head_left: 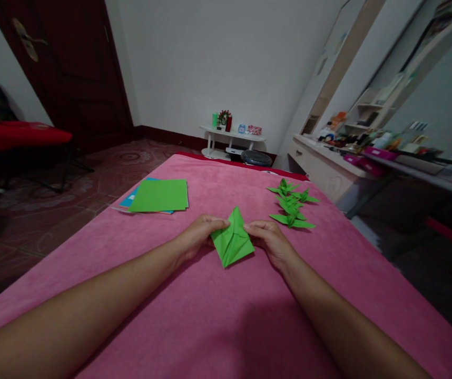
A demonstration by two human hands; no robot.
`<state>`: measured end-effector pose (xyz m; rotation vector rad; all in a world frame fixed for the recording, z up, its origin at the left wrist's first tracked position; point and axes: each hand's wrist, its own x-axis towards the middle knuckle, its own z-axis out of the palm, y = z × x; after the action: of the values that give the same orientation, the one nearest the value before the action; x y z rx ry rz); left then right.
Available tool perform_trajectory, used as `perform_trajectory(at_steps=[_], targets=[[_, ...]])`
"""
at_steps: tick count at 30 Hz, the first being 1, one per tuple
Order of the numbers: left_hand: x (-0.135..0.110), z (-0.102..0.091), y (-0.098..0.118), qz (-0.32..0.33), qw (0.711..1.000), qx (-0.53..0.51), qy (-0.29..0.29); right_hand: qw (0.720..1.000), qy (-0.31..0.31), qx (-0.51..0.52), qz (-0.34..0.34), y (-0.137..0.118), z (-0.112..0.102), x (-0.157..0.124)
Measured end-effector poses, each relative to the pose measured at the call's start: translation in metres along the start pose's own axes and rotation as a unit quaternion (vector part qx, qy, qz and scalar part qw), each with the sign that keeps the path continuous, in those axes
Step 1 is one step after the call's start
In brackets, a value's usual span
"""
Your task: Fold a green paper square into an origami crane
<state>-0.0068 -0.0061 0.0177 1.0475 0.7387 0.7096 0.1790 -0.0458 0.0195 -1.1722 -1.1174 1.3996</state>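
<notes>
A green folded origami paper [232,243], kite-shaped with creases down its middle, is held up between my two hands above the pink cloth [218,316]. My left hand [202,231] pinches its left edge, thumb on top. On the opposite edge, my right hand [267,238] grips it the same way, with the fingers partly hidden behind the paper. The paper's narrow tip points away from me and its wider end faces me.
Several green folded paper pieces [291,205] with pointed petals lie to the right. At the left is a stack of coloured paper sheets [158,196], green on top. Beyond the cloth's far edge stands a small white table [234,132]; a cluttered dresser [334,158] is at the right.
</notes>
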Motion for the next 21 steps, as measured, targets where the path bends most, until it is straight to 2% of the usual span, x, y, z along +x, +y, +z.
perform_trajectory(at_steps=[5, 9, 13, 21], targets=[[-0.002, 0.001, -0.002, 0.010, 1.000, 0.001, -0.015, 1.000, 0.008, 0.005, 0.002, -0.001, 0.002, -0.001], [-0.004, 0.007, -0.005, 0.063, 0.997, 0.014, -0.030, 1.000, 0.020, 0.006, -0.011, -0.001, 0.007, -0.002], [-0.006, 0.014, -0.006, 0.094, 0.995, 0.028, 0.001, 0.998, 0.048, 0.002, -0.033, 0.001, 0.013, -0.004], [-0.008, 0.016, -0.008, 0.082, 0.995, 0.034, 0.044, 0.985, 0.094, -0.077, -0.120, 0.009, 0.019, -0.005]])
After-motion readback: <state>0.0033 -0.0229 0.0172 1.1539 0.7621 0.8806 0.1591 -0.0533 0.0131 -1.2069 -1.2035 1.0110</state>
